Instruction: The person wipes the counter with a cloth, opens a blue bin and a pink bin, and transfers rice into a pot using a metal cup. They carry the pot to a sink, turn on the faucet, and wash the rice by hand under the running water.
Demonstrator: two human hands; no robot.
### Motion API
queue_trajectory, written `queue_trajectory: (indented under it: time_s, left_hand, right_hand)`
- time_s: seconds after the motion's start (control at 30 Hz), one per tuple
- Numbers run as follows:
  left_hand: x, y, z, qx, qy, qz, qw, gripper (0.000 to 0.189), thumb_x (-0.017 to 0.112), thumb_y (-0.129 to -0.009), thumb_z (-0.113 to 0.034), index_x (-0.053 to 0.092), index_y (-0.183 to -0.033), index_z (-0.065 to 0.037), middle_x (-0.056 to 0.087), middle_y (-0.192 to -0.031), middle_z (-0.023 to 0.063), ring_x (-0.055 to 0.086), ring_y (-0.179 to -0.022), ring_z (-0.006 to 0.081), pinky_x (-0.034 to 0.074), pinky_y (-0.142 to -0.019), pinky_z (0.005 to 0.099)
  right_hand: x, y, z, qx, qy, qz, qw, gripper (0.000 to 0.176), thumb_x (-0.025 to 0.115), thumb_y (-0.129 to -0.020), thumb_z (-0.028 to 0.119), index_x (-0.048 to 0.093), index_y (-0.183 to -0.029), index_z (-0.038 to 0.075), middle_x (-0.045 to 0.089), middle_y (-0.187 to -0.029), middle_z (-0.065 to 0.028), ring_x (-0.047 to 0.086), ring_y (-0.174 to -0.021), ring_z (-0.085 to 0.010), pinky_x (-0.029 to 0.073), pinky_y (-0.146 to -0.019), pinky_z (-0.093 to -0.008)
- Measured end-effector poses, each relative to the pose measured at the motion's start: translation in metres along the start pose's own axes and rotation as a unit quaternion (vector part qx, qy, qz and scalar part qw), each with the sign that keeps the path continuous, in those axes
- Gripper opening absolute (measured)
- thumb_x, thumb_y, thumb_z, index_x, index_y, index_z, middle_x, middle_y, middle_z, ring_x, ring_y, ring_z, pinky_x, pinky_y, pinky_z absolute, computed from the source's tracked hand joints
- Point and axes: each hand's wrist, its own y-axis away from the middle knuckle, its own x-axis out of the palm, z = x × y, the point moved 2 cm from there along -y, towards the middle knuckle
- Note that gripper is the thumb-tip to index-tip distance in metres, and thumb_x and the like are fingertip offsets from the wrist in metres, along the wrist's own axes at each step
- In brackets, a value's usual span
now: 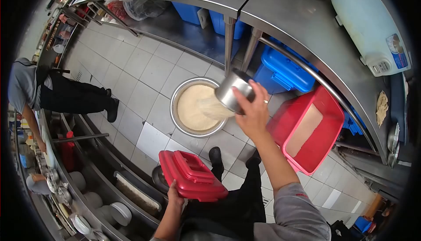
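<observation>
My right hand [254,116] grips a steel cylindrical measuring cup [233,87], tipped on its side over a round metal pot [176,120] on the floor. Pale grains like rice [214,108] stream from the cup onto the pale heap [190,102] filling much of the pot. Low in front of my body, my left hand [174,197] holds a red plastic lid [190,177] by its edge, with most of the fingers hidden beneath. To the right of my right forearm, an uncovered red bin [326,131] contains a layer of similar pale grains [303,131].
Steel counters [289,30] curve along the top and right, with blue lidded bins [289,65] underneath. A white container [370,26] lies on the counter. Shelving with bowls [120,214] lines the left. Another person [57,91] stands at far left on the tiled floor [149,70].
</observation>
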Motion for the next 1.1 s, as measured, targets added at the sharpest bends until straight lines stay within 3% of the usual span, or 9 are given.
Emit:
queue_trajectory:
  time_s: [0.27,0.4,0.53,0.63,0.7,0.77,0.9,1.03,1.1]
  left_hand:
    - [0.018,0.007,-0.001,0.001,-0.014,0.056,0.998,0.045,0.050,-0.086,-0.031,0.044,-0.123,-0.007,0.051,-0.121,0.0105,0.047,-0.113,0.0293,0.033,-0.096,0.0523]
    - [0.043,0.021,-0.001,-0.011,-0.019,0.078,0.997,0.046,0.048,-0.086,-0.032,0.042,-0.125,-0.008,0.049,-0.124,0.0104,0.045,-0.114,0.0304,0.033,-0.097,0.0524]
    - [0.089,0.054,0.009,0.006,-0.064,0.080,0.995,0.052,0.049,-0.084,-0.035,0.038,-0.128,-0.009,0.046,-0.127,0.0112,0.043,-0.116,0.0305,0.032,-0.098,0.0520]
    - [0.078,0.027,0.020,0.023,-0.098,0.146,0.984,0.055,0.049,-0.084,-0.036,0.037,-0.129,-0.008,0.045,-0.129,0.0108,0.043,-0.117,0.0295,0.033,-0.098,0.0504]
    - [0.077,0.014,0.027,0.027,-0.123,0.138,0.982,0.057,0.051,-0.082,-0.037,0.037,-0.130,-0.009,0.044,-0.129,0.0110,0.042,-0.118,0.0303,0.033,-0.097,0.0515]
    - [0.100,0.028,0.039,-0.002,-0.138,0.132,0.982,0.060,0.052,-0.081,-0.040,0.036,-0.131,-0.011,0.043,-0.130,0.0112,0.040,-0.119,0.0319,0.033,-0.096,0.0552]
    - [0.126,0.036,0.060,0.005,-0.200,0.079,0.977,0.060,0.054,-0.078,-0.042,0.040,-0.129,-0.015,0.046,-0.128,0.0086,0.042,-0.118,0.0315,0.031,-0.096,0.0567]
    - [0.116,0.023,0.071,0.037,-0.228,0.069,0.971,0.057,0.052,-0.079,-0.043,0.041,-0.128,-0.015,0.048,-0.126,0.0090,0.044,-0.116,0.0310,0.035,-0.093,0.0562]
    - [0.125,0.031,0.081,0.047,-0.227,0.095,0.968,0.057,0.051,-0.080,-0.044,0.042,-0.127,-0.014,0.048,-0.125,0.0093,0.044,-0.115,0.0310,0.036,-0.092,0.0560]
  right_hand:
    - [0.021,-0.038,0.036,-0.227,0.080,-0.206,0.949,0.054,0.065,-0.059,0.001,0.061,-0.107,0.025,0.042,-0.123,-0.0104,0.040,-0.114,-0.0338,0.044,-0.088,-0.0407]
    - [-0.012,-0.004,-0.036,0.047,-0.119,-0.159,0.979,0.067,0.064,-0.060,-0.002,0.049,-0.122,0.020,0.034,-0.131,-0.0140,0.037,-0.119,-0.0330,0.044,-0.091,-0.0406]
    - [-0.062,0.108,-0.167,0.323,-0.425,-0.317,0.784,0.073,0.053,-0.063,-0.012,0.032,-0.131,0.005,0.033,-0.134,-0.0111,0.037,-0.121,-0.0232,0.039,-0.096,-0.0335]
    - [-0.105,0.201,-0.269,0.447,-0.331,-0.414,0.721,0.073,0.054,-0.062,-0.010,0.033,-0.130,0.006,0.042,-0.123,-0.0111,0.046,-0.110,-0.0212,0.042,-0.090,-0.0328]
    - [-0.105,0.246,-0.338,0.578,-0.323,-0.389,0.641,0.076,0.056,-0.060,-0.009,0.035,-0.129,0.013,0.044,-0.119,-0.0104,0.046,-0.107,-0.0207,0.043,-0.088,-0.0331]
    - [-0.056,0.328,-0.450,0.567,-0.149,-0.216,0.780,0.080,0.060,-0.058,-0.008,0.036,-0.129,0.019,0.045,-0.116,-0.0130,0.048,-0.104,-0.0268,0.044,-0.088,-0.0356]
    - [-0.044,0.277,-0.475,0.472,0.220,0.026,0.853,0.088,0.067,-0.055,-0.004,0.033,-0.132,0.022,0.036,-0.125,-0.0157,0.038,-0.112,-0.0395,0.044,-0.089,-0.0422]
    - [0.010,0.289,-0.493,0.428,0.415,0.108,0.796,0.085,0.066,-0.067,0.008,0.020,-0.137,0.014,0.032,-0.133,-0.0118,0.029,-0.123,-0.0355,0.035,-0.097,-0.0451]
    - [0.054,0.309,-0.473,0.496,0.284,0.232,0.787,0.088,0.064,-0.065,0.006,0.015,-0.138,0.008,0.027,-0.132,-0.0161,0.026,-0.122,-0.0404,0.028,-0.103,-0.0413]
